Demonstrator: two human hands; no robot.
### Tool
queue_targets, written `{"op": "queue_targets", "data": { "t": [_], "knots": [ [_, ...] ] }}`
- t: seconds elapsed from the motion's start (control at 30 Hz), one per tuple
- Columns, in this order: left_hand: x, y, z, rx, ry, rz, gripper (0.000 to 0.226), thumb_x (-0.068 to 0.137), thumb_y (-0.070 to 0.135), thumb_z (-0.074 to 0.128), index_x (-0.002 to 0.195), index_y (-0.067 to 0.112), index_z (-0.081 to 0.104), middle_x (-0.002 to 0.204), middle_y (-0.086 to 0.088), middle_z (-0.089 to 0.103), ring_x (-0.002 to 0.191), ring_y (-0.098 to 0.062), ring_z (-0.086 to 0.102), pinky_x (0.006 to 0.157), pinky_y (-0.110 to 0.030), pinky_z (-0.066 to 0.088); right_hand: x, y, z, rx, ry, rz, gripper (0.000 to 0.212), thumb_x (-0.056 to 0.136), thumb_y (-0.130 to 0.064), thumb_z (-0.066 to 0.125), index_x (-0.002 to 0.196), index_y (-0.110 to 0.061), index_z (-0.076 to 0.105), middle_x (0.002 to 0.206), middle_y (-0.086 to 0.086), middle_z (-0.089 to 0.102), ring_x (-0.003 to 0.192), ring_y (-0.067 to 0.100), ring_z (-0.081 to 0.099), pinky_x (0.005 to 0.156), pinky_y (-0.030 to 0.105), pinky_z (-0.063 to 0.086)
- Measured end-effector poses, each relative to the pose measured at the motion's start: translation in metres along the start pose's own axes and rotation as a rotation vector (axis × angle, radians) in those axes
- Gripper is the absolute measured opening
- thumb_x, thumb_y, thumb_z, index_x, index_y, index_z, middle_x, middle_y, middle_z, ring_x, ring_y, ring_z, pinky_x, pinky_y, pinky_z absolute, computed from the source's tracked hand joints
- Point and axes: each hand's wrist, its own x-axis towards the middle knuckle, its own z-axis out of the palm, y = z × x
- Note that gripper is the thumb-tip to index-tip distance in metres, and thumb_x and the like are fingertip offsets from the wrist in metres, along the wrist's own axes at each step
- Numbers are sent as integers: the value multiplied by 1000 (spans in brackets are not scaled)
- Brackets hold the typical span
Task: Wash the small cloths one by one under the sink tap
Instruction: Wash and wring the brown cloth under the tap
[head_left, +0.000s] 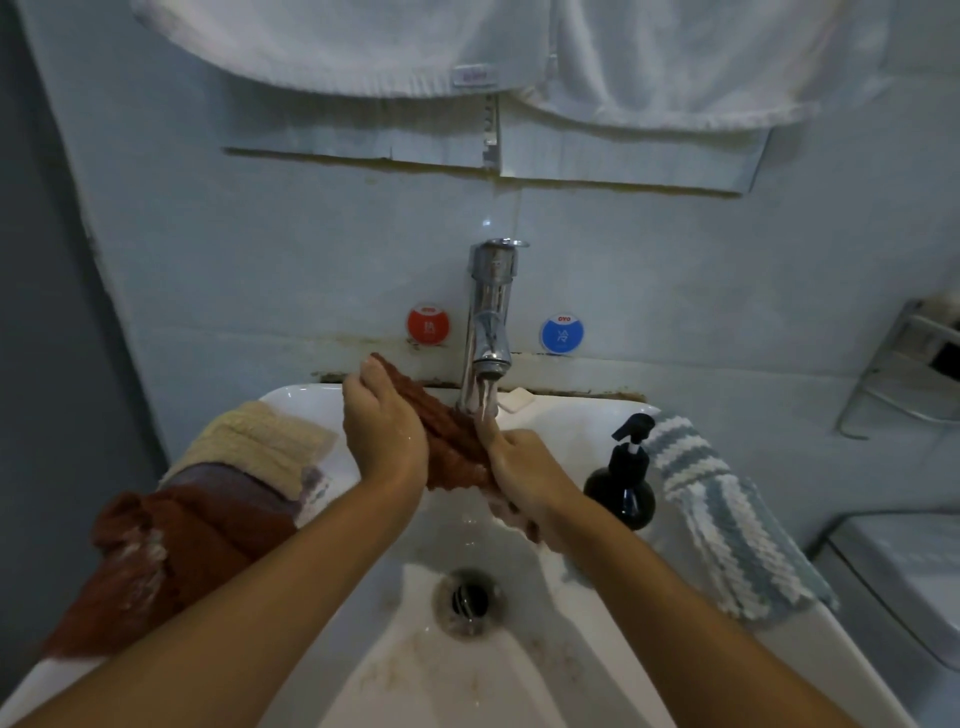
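Observation:
A rust-red small cloth (451, 435) is stretched between my two hands over the white sink (524, 691), right under the chrome tap (490, 312). Water runs from the spout onto the cloth. My left hand (382, 431) presses the cloth's left side with straight fingers pointing up. My right hand (524, 475) holds the cloth's lower right end, fingers curled round it. On the sink's left rim lie a cream cloth (260, 441), a purple cloth (234, 480) and another rust-red cloth (156, 551). A blue and white striped cloth (727, 519) lies on the right rim.
A black pump bottle (623, 483) stands on the right rim beside my right hand. A bar of soap (517, 399) sits behind the tap. White towels (467, 47) hang above. A wire shelf (909, 374) is on the right wall. The drain (469, 600) lies below my hands.

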Motion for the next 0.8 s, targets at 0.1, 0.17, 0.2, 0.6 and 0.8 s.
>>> {"op": "queue_targets", "data": {
  "t": [0.1, 0.17, 0.2, 0.6, 0.8],
  "knots": [
    [-14, -10, 2, 54, -110, -111, 31, 106, 39, 23, 109, 15, 42, 84, 3, 49, 86, -18, 54, 79, -35, 45, 7, 2, 5, 24, 179, -114, 61, 104, -55, 32, 103, -3, 65, 79, 23, 61, 66, 14, 57, 65, 26, 51],
    [-27, -23, 10, 69, -247, -223, 32, 105, 43, 23, 108, 17, 42, 88, -6, 54, 83, -23, 60, 72, -41, 55, 11, 2, 13, 84, 199, -150, 57, 104, -52, 36, 95, -3, 63, 78, 18, 60, 70, 18, 60, 71, 28, 51],
    [-34, -29, 15, 62, -314, -276, 38, 105, 45, 25, 107, 14, 47, 86, -9, 57, 77, -22, 61, 64, -37, 54, 12, 2, 17, 92, 212, -154, 53, 104, -49, 37, 95, -4, 64, 83, 15, 67, 73, 18, 64, 74, 30, 54],
    [-44, -27, 15, 177, -326, -187, 36, 101, 20, 40, 70, 11, 56, 65, -10, 59, 57, -25, 58, 48, -27, 45, 25, 14, 21, -201, 367, -256, 34, 104, -14, 43, 73, -14, 58, 67, 2, 59, 59, 11, 55, 53, 17, 43],
    [-42, -26, 18, 210, -310, -269, 36, 99, 22, 40, 72, 8, 59, 67, -14, 61, 62, -31, 62, 57, -38, 53, 29, 21, 19, -240, 330, -163, 32, 104, -20, 46, 78, -9, 62, 67, 3, 62, 62, 16, 62, 55, 13, 48]
  ]
}}
